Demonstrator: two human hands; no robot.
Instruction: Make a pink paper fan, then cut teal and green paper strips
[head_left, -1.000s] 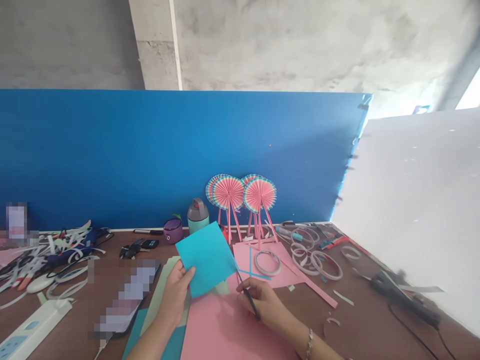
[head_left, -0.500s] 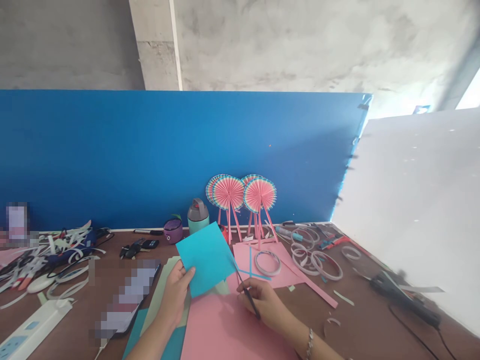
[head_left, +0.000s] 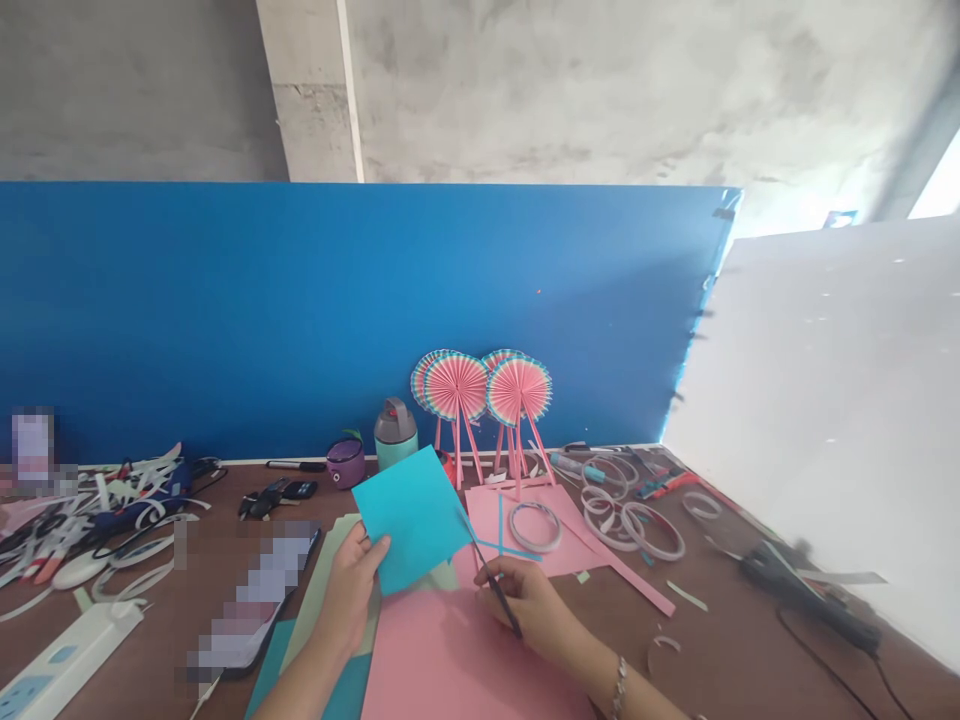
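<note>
My left hand [head_left: 351, 590] pinches the lower left corner of a turquoise paper sheet [head_left: 411, 517] and holds it tilted up above the table. My right hand [head_left: 534, 606] is closed around dark scissors [head_left: 493, 585], whose blades meet the sheet's right edge. Under both hands lies a large pink sheet [head_left: 450, 665], with pale green and teal sheets [head_left: 319, 620] beside it on the left.
Pink pleated paper fans [head_left: 487, 390] lean against the blue partition [head_left: 300, 310]. Tape rolls [head_left: 622, 515], a smaller pink sheet [head_left: 517, 520], a grey bottle [head_left: 395, 432], a purple cup [head_left: 346, 461], a glue gun [head_left: 810, 590], a power strip [head_left: 60, 655] and white paper scraps [head_left: 97, 500] crowd the brown table.
</note>
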